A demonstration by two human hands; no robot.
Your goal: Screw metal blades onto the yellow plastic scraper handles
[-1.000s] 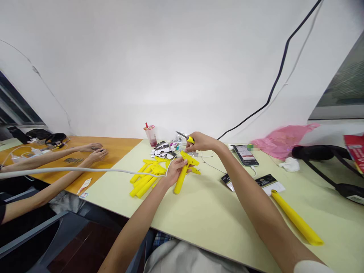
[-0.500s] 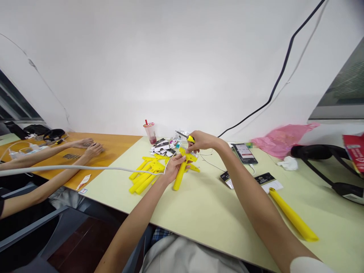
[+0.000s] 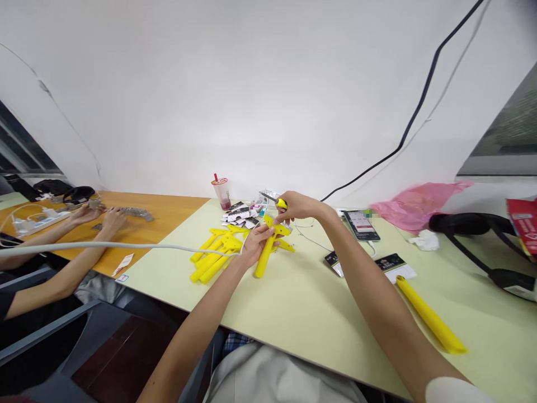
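Note:
My left hand [image 3: 253, 246] is closed around a yellow T-shaped plastic handle [image 3: 264, 259], its grip end slanting down toward me. In my right hand [image 3: 293, 206] is what looks like a screwdriver [image 3: 282, 204], with a yellow and black handle and its thin metal shaft pointing up and left. The right fingers reach down to the T-shaped handle's head and touch or nearly touch it. Beside my left hand lies a pile of similar yellow handles [image 3: 210, 263]. Small parts near the fingers are too small to make out.
Behind the hands stand a drink cup [image 3: 221, 193] and printed cards [image 3: 239, 212]. At the right are a phone [image 3: 361, 225], a yellow tube [image 3: 432, 319], a pink bag [image 3: 419, 207] and a black headset [image 3: 465, 224]. A white cable [image 3: 126, 246] crosses my left side. A co-worker's hands [image 3: 111, 221] work at left.
My hands keep nearly the same pose, still holding the T-shaped handle and the screwdriver. The co-worker's hands have moved left, uncovering a strip of small grey items on the orange table.

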